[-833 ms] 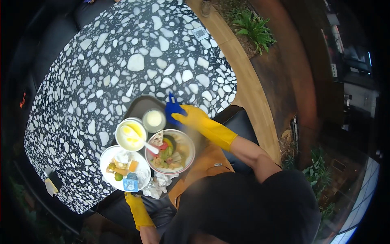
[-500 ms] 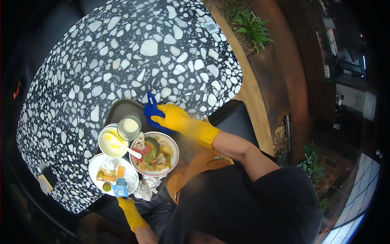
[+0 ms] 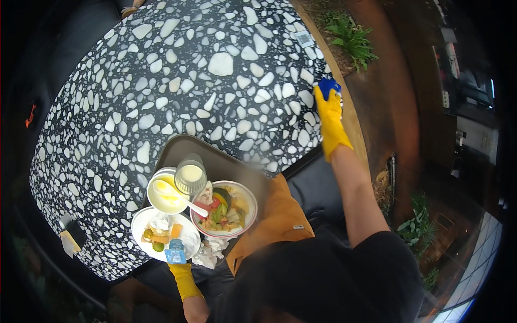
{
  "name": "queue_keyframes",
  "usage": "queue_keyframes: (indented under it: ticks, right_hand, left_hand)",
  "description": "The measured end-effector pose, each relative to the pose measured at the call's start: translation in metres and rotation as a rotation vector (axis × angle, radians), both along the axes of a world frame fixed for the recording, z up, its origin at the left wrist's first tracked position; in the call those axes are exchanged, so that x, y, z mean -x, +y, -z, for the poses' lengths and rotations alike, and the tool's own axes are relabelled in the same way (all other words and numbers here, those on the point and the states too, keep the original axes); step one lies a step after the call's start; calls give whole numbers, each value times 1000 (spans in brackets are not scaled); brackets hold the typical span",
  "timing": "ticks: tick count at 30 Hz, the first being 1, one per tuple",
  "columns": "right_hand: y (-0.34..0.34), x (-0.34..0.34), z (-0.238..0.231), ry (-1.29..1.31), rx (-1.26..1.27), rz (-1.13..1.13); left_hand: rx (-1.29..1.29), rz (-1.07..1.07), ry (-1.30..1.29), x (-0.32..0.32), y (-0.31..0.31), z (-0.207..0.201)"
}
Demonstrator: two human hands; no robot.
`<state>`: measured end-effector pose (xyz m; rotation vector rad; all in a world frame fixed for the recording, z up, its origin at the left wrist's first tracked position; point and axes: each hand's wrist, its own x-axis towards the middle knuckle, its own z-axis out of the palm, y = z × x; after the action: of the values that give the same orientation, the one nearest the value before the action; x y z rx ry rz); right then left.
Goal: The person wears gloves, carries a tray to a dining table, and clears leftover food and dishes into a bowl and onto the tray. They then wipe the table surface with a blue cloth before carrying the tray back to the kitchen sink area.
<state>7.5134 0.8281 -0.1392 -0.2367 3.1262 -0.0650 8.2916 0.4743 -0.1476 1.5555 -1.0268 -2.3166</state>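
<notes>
My right hand [image 3: 329,116], in a yellow rubber glove, presses a bunched blue cloth [image 3: 329,88] onto the right edge of the black-and-white pebbled table [image 3: 177,81]. My left hand [image 3: 183,277], gloved the same way, is at the near edge of a brown tray [image 3: 229,156]; its fingers are hidden under the plate and tray. On the tray are a white plate [image 3: 186,237] with food scraps and a blue packet [image 3: 175,252], a bowl of yellow liquid with a white spoon [image 3: 188,203], a glass [image 3: 190,176], a large bowl of leftovers [image 3: 229,210] and crumpled napkins [image 3: 209,253].
A wooden border [image 3: 353,121] runs along the table's right side, with a green fern [image 3: 350,40] in a planter beyond it. Black seating [image 3: 318,185] lies against the near edge. A small holder with a pale card [image 3: 70,242] stands at the left rim.
My right hand has swept the blue cloth from beside the tray out to the table's right edge, its arm now stretched. My left hand stays at the tray; the view has shifted slightly.
</notes>
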Motion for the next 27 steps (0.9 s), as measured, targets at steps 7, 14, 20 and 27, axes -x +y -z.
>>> queue_keyframes:
  ticks: [7, 14, 20, 27]
  right_hand:
    - [-298, -51, -89, 154, 238, -349]
    - [-380, -103, -91, 132, 353, -918]
    - [-262, -156, -121, -168, 330, -1227]
    - [-218, -195, -137, -639, 484, -537]
  left_hand:
    - [-72, -113, 59, -13, 8, -5]
    - [-115, -171, 143, -9, 4, -1]
    - [-141, -259, 293, -23, 8, 14]
    - [-93, -273, 341, -37, -8, 26]
